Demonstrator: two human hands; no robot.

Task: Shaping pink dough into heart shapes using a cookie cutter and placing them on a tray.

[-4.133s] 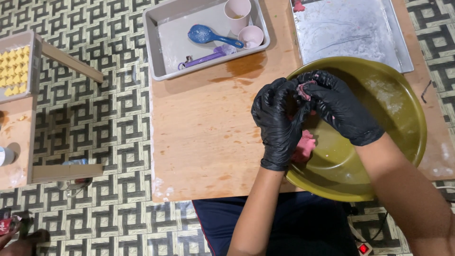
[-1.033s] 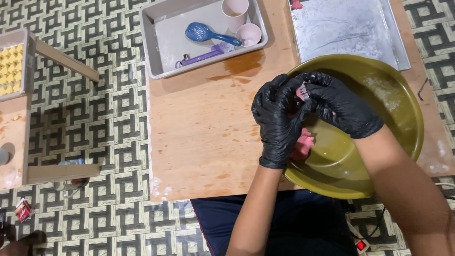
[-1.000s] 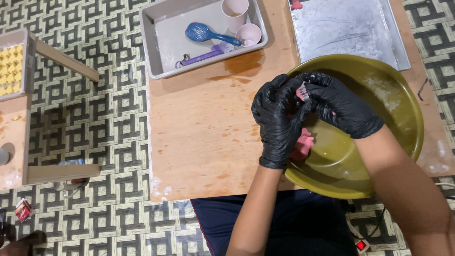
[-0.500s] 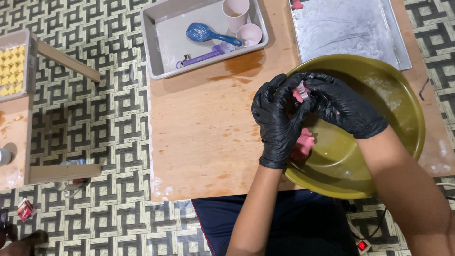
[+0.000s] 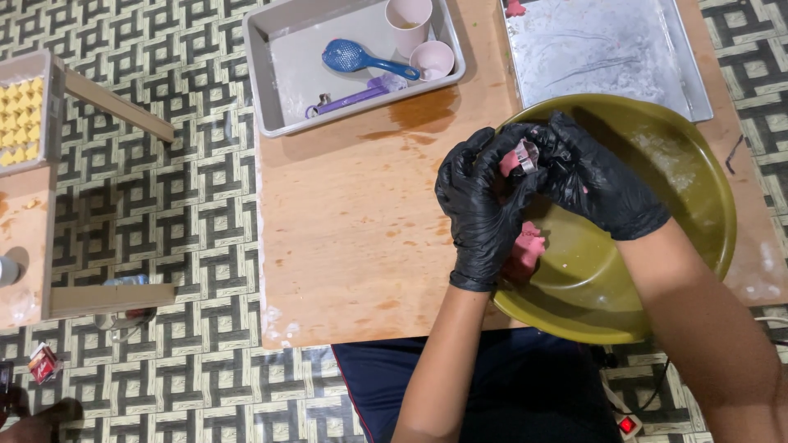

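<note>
Pink dough lump (image 5: 525,250) half hidden behind left hand (image 5: 480,205).

Low wooden table (image 5: 345,246), grey-and-white geometric patterned floor (image 5: 180,221), even light

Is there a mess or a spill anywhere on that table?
Yes. A dark wet patch stains the wooden table just below the grey tray, like spilled liquid. White powder dusts the table's near corner. Nothing looks broken.

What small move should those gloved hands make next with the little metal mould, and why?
Probably press the pink dough out of the small metal mould: the left hand and right hand both pinch it above the olive-green round basin, where a pink dough lump waits.
</note>
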